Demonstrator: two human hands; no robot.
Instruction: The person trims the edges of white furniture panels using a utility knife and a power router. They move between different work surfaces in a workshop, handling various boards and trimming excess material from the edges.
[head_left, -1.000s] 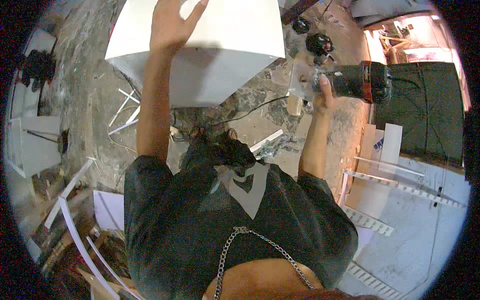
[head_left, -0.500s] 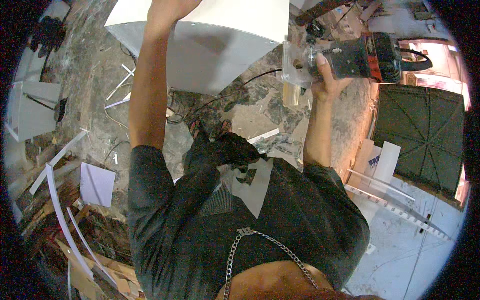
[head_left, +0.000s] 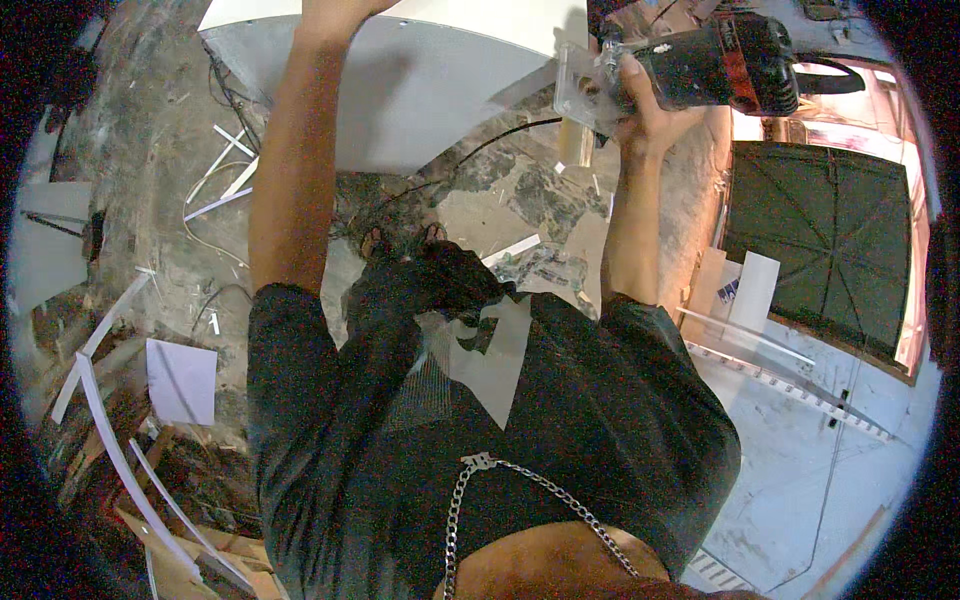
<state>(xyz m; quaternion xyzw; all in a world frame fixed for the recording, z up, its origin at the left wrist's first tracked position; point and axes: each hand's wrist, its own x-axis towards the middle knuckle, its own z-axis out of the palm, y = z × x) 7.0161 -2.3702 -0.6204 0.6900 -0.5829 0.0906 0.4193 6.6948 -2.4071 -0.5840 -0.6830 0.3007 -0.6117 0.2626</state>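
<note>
A white panel [head_left: 440, 10] with a grey side face [head_left: 400, 100] stands at the top of the view. My left hand [head_left: 345, 12] reaches over onto the panel's white top; its fingers lie past the picture's upper edge, so their pose is hidden. To the right of the panel, my right hand [head_left: 650, 118] is closed around a trim router [head_left: 690, 65], a black power tool with an orange-red band and a clear plastic base. The router lies sideways, its base beside the panel's right edge. Its bit cannot be made out.
A dark cable [head_left: 500, 143] runs across the littered floor under the panel. White strips [head_left: 225, 165] lie at left, near a pale square sheet [head_left: 182, 382] and long curved strips [head_left: 115, 440]. At right are a dark framed panel [head_left: 825, 245] and leaning boards [head_left: 745, 290].
The panel, both hands and the router sit higher in the picture as the view has shifted. My right hand keeps its hold on the router; more of my left hand is cut off.
</note>
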